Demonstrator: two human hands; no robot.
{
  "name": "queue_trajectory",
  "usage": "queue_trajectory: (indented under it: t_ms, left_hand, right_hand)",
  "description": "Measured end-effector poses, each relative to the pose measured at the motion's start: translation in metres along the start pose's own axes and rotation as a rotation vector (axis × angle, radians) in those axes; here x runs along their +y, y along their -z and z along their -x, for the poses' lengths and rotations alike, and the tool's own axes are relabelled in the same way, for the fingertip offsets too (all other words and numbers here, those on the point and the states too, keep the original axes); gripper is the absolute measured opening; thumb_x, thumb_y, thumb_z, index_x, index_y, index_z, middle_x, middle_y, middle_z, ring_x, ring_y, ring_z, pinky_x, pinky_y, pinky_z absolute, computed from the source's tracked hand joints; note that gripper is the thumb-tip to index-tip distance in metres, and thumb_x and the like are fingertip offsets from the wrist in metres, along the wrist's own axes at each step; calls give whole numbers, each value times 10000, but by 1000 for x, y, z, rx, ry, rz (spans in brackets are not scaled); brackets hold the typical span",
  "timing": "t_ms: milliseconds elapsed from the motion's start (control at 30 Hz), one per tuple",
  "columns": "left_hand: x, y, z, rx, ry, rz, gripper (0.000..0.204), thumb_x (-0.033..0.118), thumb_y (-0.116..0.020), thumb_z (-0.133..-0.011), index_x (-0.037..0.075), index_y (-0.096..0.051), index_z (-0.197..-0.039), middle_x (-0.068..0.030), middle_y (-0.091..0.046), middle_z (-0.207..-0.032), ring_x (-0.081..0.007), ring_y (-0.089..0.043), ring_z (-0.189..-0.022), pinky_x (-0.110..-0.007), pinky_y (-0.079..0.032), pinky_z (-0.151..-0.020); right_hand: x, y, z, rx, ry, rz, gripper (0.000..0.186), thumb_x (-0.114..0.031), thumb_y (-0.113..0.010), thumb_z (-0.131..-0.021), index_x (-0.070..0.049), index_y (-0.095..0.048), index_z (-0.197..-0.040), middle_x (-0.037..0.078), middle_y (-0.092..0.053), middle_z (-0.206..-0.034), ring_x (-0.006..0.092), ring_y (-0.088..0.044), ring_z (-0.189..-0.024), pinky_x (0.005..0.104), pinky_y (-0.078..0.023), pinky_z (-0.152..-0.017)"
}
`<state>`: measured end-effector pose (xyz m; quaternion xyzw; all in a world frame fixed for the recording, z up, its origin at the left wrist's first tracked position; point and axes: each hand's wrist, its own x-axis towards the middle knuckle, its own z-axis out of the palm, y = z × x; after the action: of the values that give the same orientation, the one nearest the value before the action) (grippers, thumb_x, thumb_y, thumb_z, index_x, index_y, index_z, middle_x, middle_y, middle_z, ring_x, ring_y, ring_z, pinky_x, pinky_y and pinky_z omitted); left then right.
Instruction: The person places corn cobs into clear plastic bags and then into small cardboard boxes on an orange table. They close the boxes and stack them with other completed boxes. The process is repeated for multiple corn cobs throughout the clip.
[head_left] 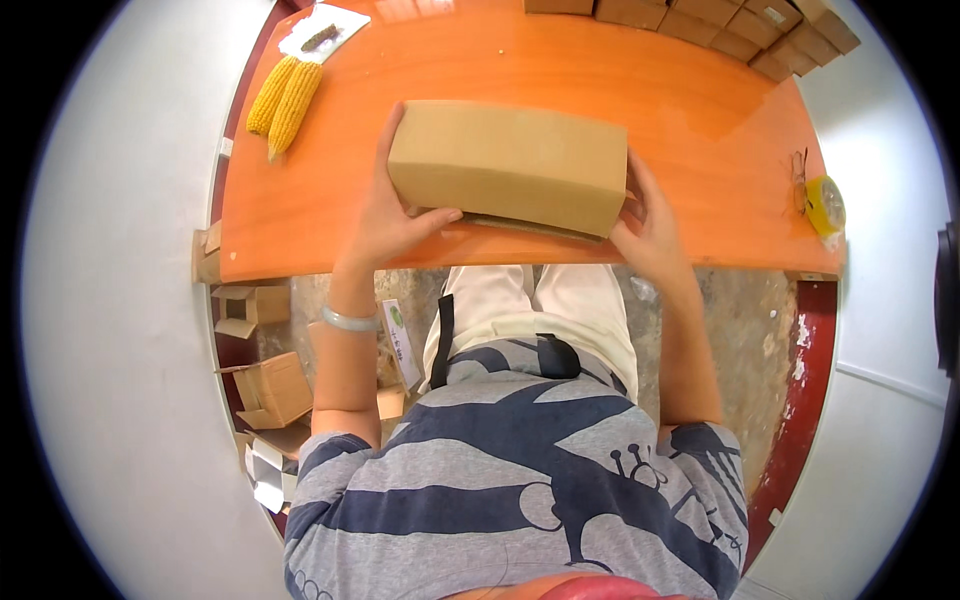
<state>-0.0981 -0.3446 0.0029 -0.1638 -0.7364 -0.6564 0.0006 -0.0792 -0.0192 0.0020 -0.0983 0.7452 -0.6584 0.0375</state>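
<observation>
Between my two hands is a plain brown cardboard box, tilted over the near part of the orange table. My left hand grips its left end, the thumb along the lower near edge and the fingers up the side. At the right end my right hand is closed on the box, with some fingertips hidden behind it. A dark gap shows along the box's near lower edge, by my left thumb. What is inside the box cannot be seen.
Two yellow corn cobs lie at the far left, beside a white sheet with a dark piece on it. Stacked cardboard boxes fill the far right. Yellow tape and glasses sit at the right edge. Opened cartons lie below left.
</observation>
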Motion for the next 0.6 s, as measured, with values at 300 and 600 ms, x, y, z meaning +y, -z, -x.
queue_trajectory:
  t_ms: [300, 600]
  left_hand:
    - [13, -16, -26, 270, 14, -283, 1137, 139, -885, -768, 50, -147, -1628, -157, -608, -1338, -261, -639, -1194, -378, -546, -975]
    - [25, -10, -40, 279, -54, -485, 947, 237, -886, -770, 15, -383, -1541, -161, -679, -1247, -288, -692, -1106, -375, -553, -939]
  right_hand:
    - [-20, -12, -38, 57, 152, 448, 1055, -438, -884, -744, 48, -367, -1525, 303, -455, -1507, 422, -522, -1339, 440, -467, -1080]
    - [-32, -21, -57, 200, 200, 828, 1070, -485, -868, -713, 103, -401, -1475, 331, -441, -1509, 468, -522, -1313, 472, -493, -1047]
